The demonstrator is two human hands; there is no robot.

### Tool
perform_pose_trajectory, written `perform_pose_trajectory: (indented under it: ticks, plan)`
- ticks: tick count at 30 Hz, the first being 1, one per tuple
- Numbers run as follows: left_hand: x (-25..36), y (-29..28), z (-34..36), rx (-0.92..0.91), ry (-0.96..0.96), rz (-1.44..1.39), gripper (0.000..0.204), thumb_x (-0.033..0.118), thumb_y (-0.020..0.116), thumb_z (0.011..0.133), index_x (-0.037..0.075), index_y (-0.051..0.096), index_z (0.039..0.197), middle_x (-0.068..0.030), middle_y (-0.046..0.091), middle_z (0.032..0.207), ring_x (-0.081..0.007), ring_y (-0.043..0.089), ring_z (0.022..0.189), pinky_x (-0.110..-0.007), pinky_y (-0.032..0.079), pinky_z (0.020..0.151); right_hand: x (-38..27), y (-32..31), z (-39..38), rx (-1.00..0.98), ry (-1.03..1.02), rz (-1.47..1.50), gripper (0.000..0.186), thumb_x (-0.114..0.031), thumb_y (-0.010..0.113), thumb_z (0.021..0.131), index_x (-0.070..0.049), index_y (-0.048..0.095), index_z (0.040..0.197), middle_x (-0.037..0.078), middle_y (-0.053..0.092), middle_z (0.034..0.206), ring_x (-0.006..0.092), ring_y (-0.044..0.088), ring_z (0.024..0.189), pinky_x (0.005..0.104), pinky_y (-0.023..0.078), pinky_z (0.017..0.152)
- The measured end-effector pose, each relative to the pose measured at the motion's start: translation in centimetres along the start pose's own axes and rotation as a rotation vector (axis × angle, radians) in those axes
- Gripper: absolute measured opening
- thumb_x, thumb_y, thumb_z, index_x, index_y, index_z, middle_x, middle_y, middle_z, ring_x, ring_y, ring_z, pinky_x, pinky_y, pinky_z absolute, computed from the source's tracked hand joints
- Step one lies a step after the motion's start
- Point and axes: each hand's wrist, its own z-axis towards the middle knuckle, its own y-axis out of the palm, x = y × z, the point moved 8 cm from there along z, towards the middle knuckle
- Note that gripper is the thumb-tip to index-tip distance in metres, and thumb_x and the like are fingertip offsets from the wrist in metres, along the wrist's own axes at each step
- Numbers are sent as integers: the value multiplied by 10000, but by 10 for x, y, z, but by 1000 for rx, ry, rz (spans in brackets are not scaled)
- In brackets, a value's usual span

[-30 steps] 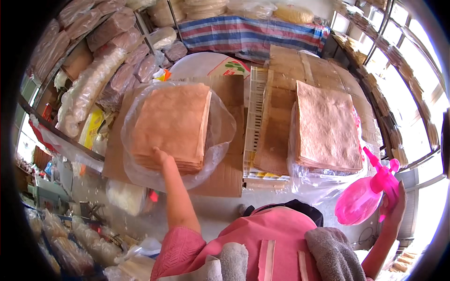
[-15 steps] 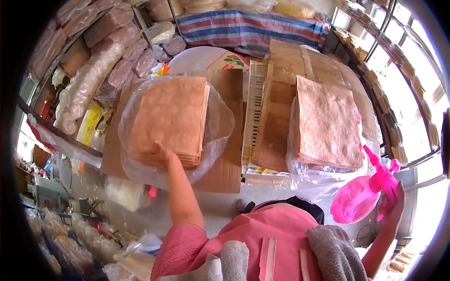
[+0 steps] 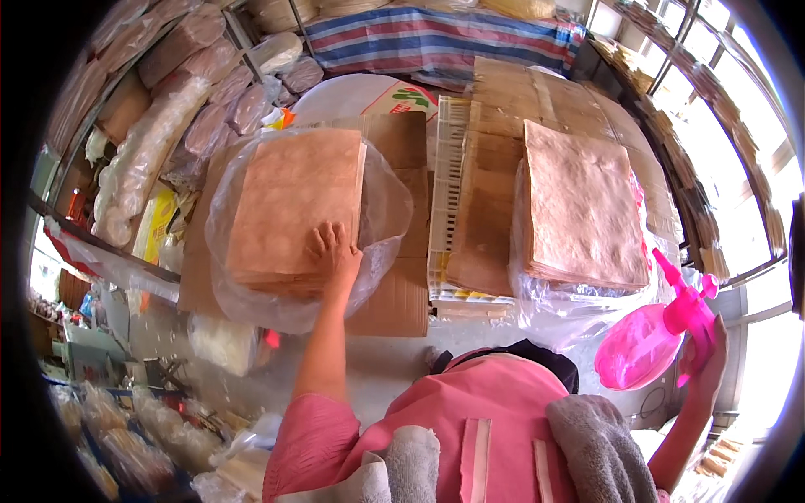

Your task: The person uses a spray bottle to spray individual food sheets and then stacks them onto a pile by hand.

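Note:
My left hand [image 3: 337, 249] lies on the near right part of a stack of thin tan-brown sheets [image 3: 293, 197], fingers spread over the top sheet. Under that stack is a clear plastic bag [image 3: 390, 201], its edges fanned out around it. On the right, my right hand [image 3: 708, 352] grips a bright pink spray bottle [image 3: 641, 348] by its trigger head, holding it tilted beside the table's near right corner. A second stack of similar sheets [image 3: 583, 205], paler and wrinkled on top, sits to the left of the bottle on clear plastic.
Flattened cardboard [image 3: 402, 293] lies beneath the left stack, and more cardboard [image 3: 495, 168] beneath the right one. A cream plastic crate [image 3: 447, 168] shows between them. Shelves with wrapped bundles [image 3: 159, 142] stand at left; racks of sheets [image 3: 671, 151] stand at right. A striped tarp [image 3: 444, 42] hangs behind.
My left hand has slid right and a little farther away, from the stack's near edge onto its top, and its fingers have spread. The right hand still holds the spray bottle.

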Motion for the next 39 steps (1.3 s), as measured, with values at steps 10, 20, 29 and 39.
perform_pose_trajectory:
  ticks: [10,20,29,39]
  plan:
    - [19,-5,5,46,128,-41,579,236,617,776,53,422,1290,-218,333,1381,-410,271,1292,-544,219,1050,-65,13,34,-158,13,-243,388,-378,466,928,-20,587,841,5,493,511,73,398,334,212,284,292]
    - [189,-81,-40,121,411,-577,481,98,618,773,20,485,1228,-191,419,1330,-388,319,1279,-468,262,1059,-77,63,121,-505,-125,-640,330,-295,532,910,-17,562,734,24,499,519,82,455,368,222,351,343]
    - [196,-45,-70,-116,264,-744,415,57,593,788,-6,499,1188,-200,411,1339,-365,333,1280,-413,280,1062,-85,-24,159,-154,-51,-285,397,-414,473,927,-54,556,782,19,500,537,102,452,370,240,369,338]
    - [149,-15,-89,-200,47,-721,384,56,601,808,14,522,1181,-158,450,1326,-324,419,1226,-376,332,1025,-43,-48,107,-248,172,-663,415,-375,488,928,-14,565,739,26,503,501,95,462,350,230,366,323]
